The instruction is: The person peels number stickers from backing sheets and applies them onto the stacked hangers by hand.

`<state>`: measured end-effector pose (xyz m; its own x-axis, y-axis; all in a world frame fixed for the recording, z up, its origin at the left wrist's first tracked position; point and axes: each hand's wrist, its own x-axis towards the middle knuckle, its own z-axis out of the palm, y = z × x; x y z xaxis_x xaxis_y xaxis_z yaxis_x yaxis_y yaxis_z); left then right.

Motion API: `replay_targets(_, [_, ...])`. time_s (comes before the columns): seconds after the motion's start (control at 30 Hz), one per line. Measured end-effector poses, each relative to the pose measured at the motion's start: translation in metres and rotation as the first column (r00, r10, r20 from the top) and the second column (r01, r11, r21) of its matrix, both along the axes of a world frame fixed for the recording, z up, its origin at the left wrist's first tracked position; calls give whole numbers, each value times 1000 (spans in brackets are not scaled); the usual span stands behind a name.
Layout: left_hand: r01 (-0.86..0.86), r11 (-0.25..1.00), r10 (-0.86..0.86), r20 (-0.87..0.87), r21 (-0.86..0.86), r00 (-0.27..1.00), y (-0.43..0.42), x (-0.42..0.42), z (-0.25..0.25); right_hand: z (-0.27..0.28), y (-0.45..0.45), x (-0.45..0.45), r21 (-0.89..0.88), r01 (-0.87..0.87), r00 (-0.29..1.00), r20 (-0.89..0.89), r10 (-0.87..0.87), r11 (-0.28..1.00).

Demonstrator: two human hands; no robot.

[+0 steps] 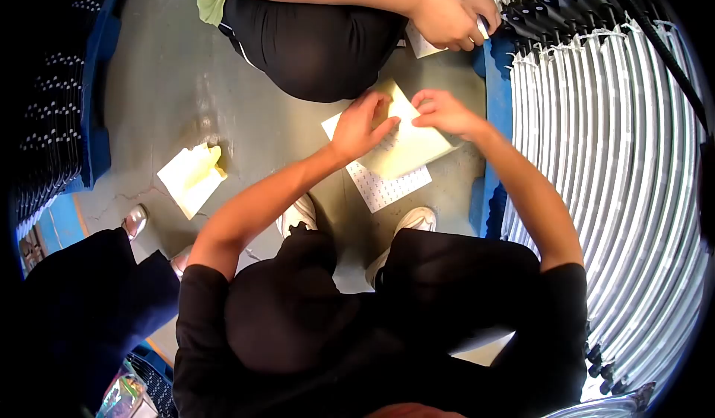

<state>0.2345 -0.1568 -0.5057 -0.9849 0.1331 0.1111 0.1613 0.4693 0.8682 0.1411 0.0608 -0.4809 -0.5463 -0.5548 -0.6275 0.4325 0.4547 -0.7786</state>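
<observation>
A pale yellow sheet [413, 150] lies tilted over a white sheet printed with rows of small marks [387, 191], between my feet. My left hand [363, 126] is at the yellow sheet's left side, fingers curled on it and thumb pointing right. At its upper right edge, my right hand [445, 112] has thumb and fingers bent on the paper. Whether a small piece sits between the fingertips cannot be made out. The yellow sheet's lower right edge is blurred.
Another person crouches opposite, hands [454, 19] over a white sheet [422, 45]. White tubes [596, 142] stand stacked by a blue pallet edge [497, 83] on the right. Yellow and white paper [192, 179] lies on the floor at left, near another person's shoe [135, 221].
</observation>
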Motion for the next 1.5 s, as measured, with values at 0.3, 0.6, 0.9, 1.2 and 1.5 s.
replay_targets(0.3, [118, 955, -52, -236, 274, 970, 11, -30, 128, 193, -9, -11, -5, -59, 965, -257, 56, 998])
replay_targets(0.6, [463, 833, -316, -427, 302, 847, 37, -88, 293, 368, -1, 38, -123, 348, 636, -698, -330, 930])
replay_targets(0.9, [638, 756, -462, -573, 144, 677, 62, -94, 346, 345, 11, 78, -531, 466, 124, -753, -646, 708])
replay_targets(1.2, [597, 787, -438, -539, 157, 719, 45, -89, 329, 324, 2, 74, -459, 400, 132, -828, -545, 793])
replay_targets(1.5, [558, 830, -437, -620, 2, 652, 50, -87, 327, 319, 7, 73, -460, 440, 135, -815, -563, 772])
